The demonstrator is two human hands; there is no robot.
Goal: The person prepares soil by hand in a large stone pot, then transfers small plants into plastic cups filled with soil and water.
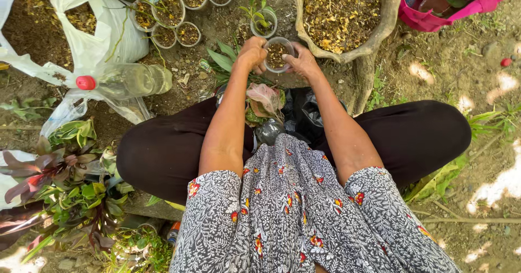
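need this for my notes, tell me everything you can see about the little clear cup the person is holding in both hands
The clear cup is a small round container of thin see-through plastic, as it looks, held upright with its open mouth up. It is filled nearly to the rim with dark brown, crumbly soil mix; no plant shows in it. The left hand grips its left side and the right hand its right side, fingers wrapped around the wall. It is held above the ground, just in front of the person's knees.

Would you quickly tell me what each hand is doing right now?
Left hand: closed around the clear plastic cup of soil.
Right hand: closed on the same cup's other side.
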